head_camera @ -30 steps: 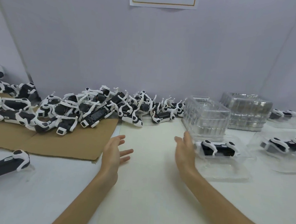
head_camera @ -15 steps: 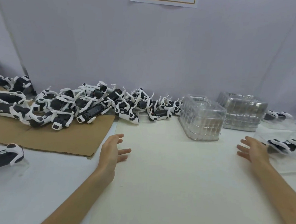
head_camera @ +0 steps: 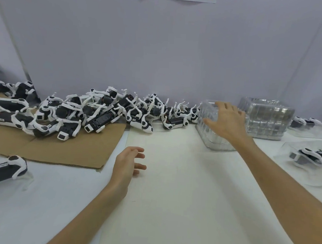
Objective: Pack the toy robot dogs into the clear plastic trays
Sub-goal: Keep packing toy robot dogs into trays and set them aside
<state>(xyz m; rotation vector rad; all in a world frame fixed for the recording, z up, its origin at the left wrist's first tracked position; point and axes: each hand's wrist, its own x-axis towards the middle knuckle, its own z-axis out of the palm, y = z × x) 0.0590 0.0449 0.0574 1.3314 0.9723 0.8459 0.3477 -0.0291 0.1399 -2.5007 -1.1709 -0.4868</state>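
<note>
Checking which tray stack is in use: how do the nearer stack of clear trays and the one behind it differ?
The nearer stack has the right hand spread over its top; the farther stack has no hand near it. The nearer stack stands beside the pile of toy dogs; the farther stack sits further back and right. Both are clear trays on the white table.

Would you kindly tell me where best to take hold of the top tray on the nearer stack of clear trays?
Pinch the top tray by its rim at the near-left corner, coming from above and the front. The nearer stack stands upright with that corner bare, the second stack crowds its far right, and the right hand is over it, fingers spread. A light lift probably suffices.
</note>
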